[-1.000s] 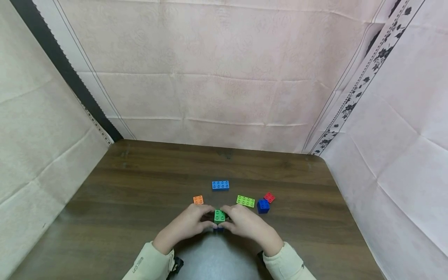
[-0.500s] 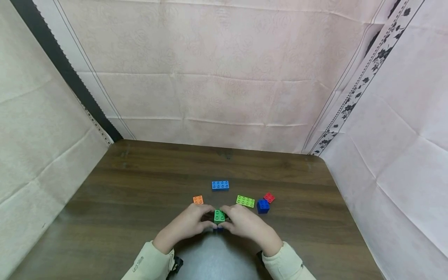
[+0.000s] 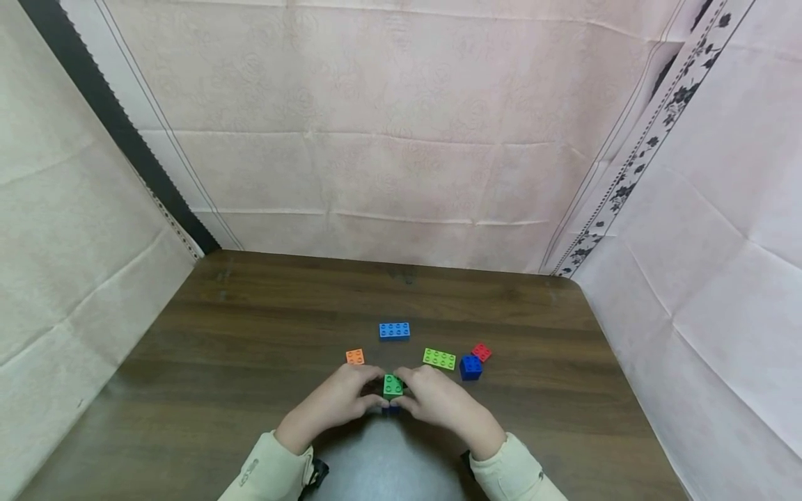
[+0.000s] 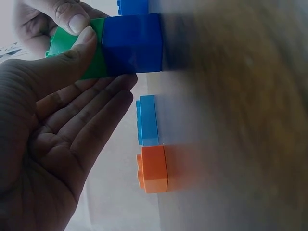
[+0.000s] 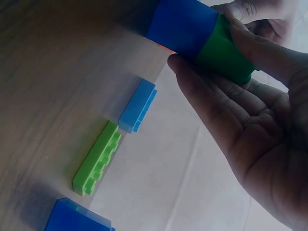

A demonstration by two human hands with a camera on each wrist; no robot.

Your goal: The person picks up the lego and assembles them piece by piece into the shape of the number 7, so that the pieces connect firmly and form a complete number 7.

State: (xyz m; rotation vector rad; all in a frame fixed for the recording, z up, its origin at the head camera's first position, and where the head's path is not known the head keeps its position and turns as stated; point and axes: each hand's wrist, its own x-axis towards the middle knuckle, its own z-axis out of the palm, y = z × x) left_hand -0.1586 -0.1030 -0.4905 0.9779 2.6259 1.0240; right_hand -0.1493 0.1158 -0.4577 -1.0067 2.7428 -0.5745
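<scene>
A green building block (image 3: 392, 386) sits on top of a dark blue block (image 4: 132, 45), both studded toy bricks, stacked flush. My left hand (image 3: 343, 395) pinches the green block from the left, its thumb on the near face and fingers on the far side. From the right, my right hand (image 3: 440, 398) pinches the same block in a mirrored hold. The two thumb tips almost meet across the near face. In the head view, the thumbs mostly cover the dark blue block. Its base stands at the table surface in the left wrist view.
Beyond the hands lie a light blue block (image 3: 395, 331), an orange block (image 3: 354, 357) and a lime block (image 3: 440, 359). At the right, a blue block (image 3: 471, 368) stands against a red one (image 3: 482, 353). Pale cloth (image 3: 401, 139) hangs around the wooden table (image 3: 282, 306).
</scene>
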